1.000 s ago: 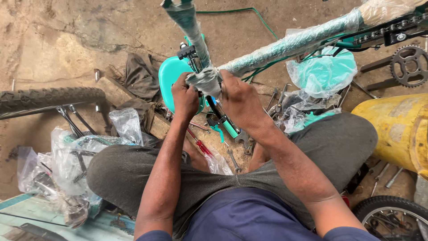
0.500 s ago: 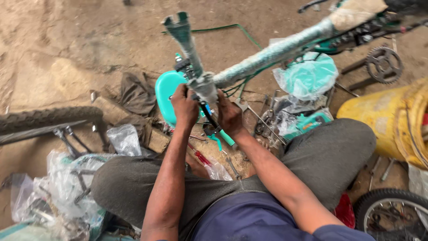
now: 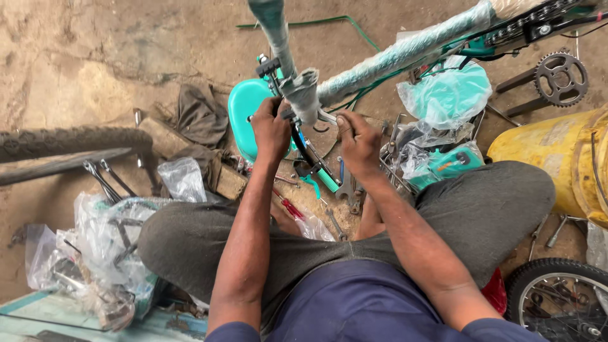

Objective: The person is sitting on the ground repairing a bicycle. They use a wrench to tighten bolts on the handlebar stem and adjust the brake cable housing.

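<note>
A bicycle frame (image 3: 405,52) wrapped in teal plastic film hangs over my crossed legs, its tubes meeting at a wrapped joint (image 3: 303,95). My left hand (image 3: 271,130) grips a small black fitting just left of and below that joint. My right hand (image 3: 359,142) holds the end of a thin metal part right of the joint, fingers pinched on it. Under my hands a black and teal piece (image 3: 315,166) slants down toward the ground. A teal mudguard (image 3: 243,114) lies behind my left hand.
A tyre (image 3: 69,140) lies at the left, spanners (image 3: 104,178) and plastic bags (image 3: 104,240) beside it. A crank with chainring (image 3: 560,78) and a yellow sack (image 3: 557,158) sit at the right. A wheel (image 3: 557,297) shows at bottom right. Small tools litter the dirt ground.
My right hand has come off the joint and moved right to the thin metal part. My left hand stays at the joint. The view has shifted, so the frame sits higher.
</note>
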